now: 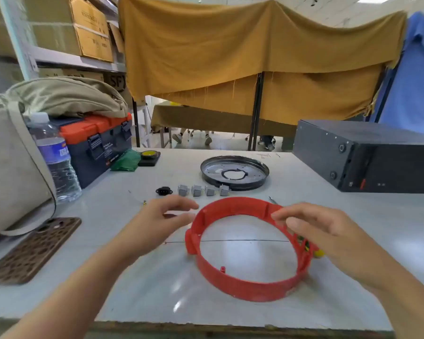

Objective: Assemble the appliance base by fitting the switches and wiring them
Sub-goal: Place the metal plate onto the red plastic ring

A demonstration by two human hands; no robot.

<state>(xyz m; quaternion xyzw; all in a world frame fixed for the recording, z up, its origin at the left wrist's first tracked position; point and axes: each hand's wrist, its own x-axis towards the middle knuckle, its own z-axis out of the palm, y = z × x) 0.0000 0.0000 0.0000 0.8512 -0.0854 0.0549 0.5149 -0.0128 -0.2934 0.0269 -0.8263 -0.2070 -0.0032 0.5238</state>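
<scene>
Red ring (245, 286): plastic base frame, open centre, lying flat on table near front edge; tabs and notches along wall, small yellow part at its right side. Four grey switches (203, 190) in a row beyond the ring, loose. Black socket (164, 191) just left of the row. Round metal plate (234, 172) behind switches, rim up.

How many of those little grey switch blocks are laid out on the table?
4. The grey switches sit in a row behind the red ring, before the metal plate: leftmost, next, third, rightmost. None looks hidden.
</scene>
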